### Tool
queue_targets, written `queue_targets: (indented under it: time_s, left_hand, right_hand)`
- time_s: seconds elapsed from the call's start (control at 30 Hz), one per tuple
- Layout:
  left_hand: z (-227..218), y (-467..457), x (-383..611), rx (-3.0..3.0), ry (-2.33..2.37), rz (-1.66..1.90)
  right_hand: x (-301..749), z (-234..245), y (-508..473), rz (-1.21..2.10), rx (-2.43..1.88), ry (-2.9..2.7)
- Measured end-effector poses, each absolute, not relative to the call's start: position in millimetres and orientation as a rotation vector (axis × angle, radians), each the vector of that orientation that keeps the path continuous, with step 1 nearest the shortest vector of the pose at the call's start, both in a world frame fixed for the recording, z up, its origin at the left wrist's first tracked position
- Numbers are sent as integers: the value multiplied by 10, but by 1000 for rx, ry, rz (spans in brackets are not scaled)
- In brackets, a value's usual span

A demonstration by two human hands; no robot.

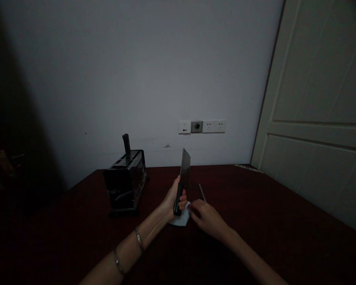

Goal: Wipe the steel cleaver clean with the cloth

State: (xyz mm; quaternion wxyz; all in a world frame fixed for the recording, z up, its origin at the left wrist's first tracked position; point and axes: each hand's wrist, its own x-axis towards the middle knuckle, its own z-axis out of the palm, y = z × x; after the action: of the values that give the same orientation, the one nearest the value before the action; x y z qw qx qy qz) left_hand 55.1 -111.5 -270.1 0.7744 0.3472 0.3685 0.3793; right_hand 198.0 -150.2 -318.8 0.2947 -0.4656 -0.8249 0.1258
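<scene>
Over the dark red table (pixel 240 206) we grip a cleaver (pixel 185 168) in our left hand (pixel 171 198), our right hand (pixel 207 215) curled, hold unclear, by white cloth (pixel 180 220), knife block (pixel 121 186) at ten o'clock, wall (pixel 136 79) twelve, door (pixel 317 91) two.

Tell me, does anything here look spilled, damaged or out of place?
Dark scuff marks break up the plain wall just above the table's back edge. No spill shows, though dim light could hide one. The cleaver in the left hand shows no obvious damage.
</scene>
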Motion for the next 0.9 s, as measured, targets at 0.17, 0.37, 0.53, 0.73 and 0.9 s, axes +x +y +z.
queue_targets:
  time_s: [0.17,0.37,0.53,0.73,0.9]
  left_hand:
    - [-2702,-1008,444,607,575,739]
    - [-2694,-964,337,602,351,669]
    - [-2650,-948,302,554,276,645]
    - [-2658,-916,259,471,259,672]
    - [-2654,-893,226,449,243,670]
  right_hand:
    - [1805,-3202,-1519,246,-959,-2429]
    - [1654,-3228,-1486,261,-968,-2463]
    - [1625,-3205,-1394,147,-1047,-2490]
    - [1471,-3268,-1096,-218,-924,-2621]
    - [1249,-3354,-885,-305,-787,-2711]
